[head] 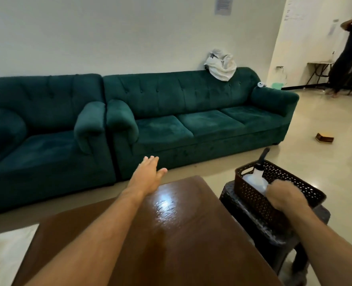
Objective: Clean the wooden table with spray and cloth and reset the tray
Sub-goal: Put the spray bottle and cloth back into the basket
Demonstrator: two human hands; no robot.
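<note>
The glossy brown wooden table fills the lower middle of the head view. My left hand hovers over its far edge with fingers straight, holding nothing. To the right, a dark perforated basket tray sits on a dark stool. A clear spray bottle with a black nozzle lies tilted inside it. My right hand reaches into the basket with fingers curled, right beside the bottle's base. Whether it grips the bottle or something else is hidden by the hand and motion blur. No cloth shows.
A green sofa and matching armchair stand just beyond the table. A white bag rests on the sofa back. A brown object lies on the floor to the right. A person stands far right.
</note>
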